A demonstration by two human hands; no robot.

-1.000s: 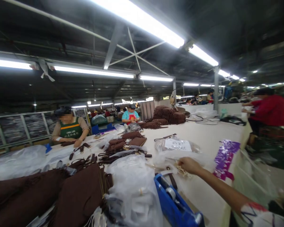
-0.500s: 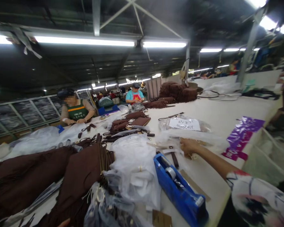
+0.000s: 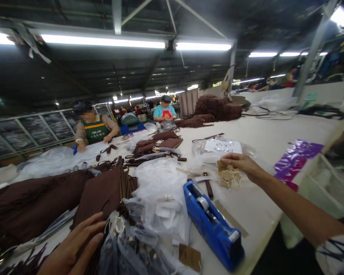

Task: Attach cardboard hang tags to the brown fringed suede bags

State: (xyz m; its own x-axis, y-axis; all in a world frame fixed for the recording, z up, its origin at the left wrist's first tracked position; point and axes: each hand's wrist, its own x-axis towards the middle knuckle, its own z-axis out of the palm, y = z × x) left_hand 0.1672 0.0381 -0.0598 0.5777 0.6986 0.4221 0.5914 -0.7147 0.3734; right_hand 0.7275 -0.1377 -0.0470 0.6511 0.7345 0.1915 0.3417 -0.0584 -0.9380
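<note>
Tags (image 3: 227,176), a strung bundle pinched in right hand (image 3: 242,163) fingers beyond the tape dispenser (image 3: 212,225), seemingly being picked up; left hand (image 3: 71,250) lies spread on brown fabric (image 3: 100,194).

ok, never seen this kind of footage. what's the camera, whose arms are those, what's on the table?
The one view comes from a camera worn on a person's head, looking forward and down, so the two bare arms are the wearer's own. The right hand holds a bundle of tan tags with strings above the pale table. The left hand rests on brown fringed fabric. Nearby lie a blue tape dispenser and clear plastic bags. Other workers sit across the table.
</note>
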